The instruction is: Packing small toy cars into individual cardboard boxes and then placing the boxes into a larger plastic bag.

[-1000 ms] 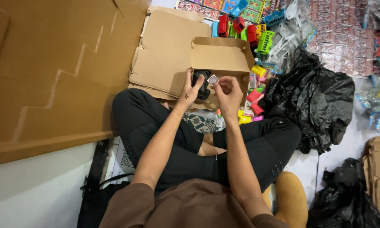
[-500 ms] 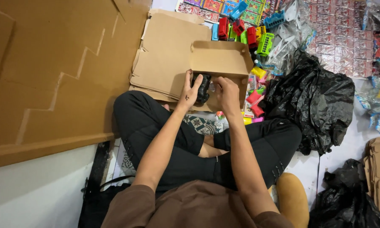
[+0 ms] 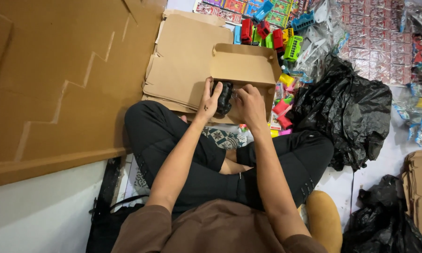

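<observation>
**Black toy held at the mouth of an open cardboard box**

A person sits cross-legged on the floor (image 3: 42, 211), in black trousers and a brown top, both arms reaching forward over the knees. The left hand (image 3: 210, 100) curls around a small black toy (image 3: 224, 97), fingers wrapped over its left side and thumb up along the top, so the hand is clamped on it. The right hand (image 3: 249, 104) comes in from the other side, its fingers bent and drawn together at the toy's right edge; the back of the hand hides the fingertips, so I cannot tell whether they pinch anything or only press against the toy.

The toy sits just in front of the open cardboard box (image 3: 246, 63), at its mouth, below the raised flap. The box rests on the floor just beyond the person's knees.

To the left of the box lies a stack of flat cardboard blanks (image 3: 187, 56), and further left a large cardboard sheet (image 3: 66, 79) with a stepped crease covers much of the floor. Beyond the box stands a row of coloured plastic toy vehicles (image 3: 272, 37) in red, green, yellow and blue. More small bright toys (image 3: 282, 110) lie just right of the box. A crumpled black plastic bag (image 3: 351, 112) is heaped to the right, with clear packets (image 3: 384, 42) behind it. Another black bag (image 3: 384, 220) lies near the lower right, beside a tan cushion (image 3: 323, 220).
</observation>
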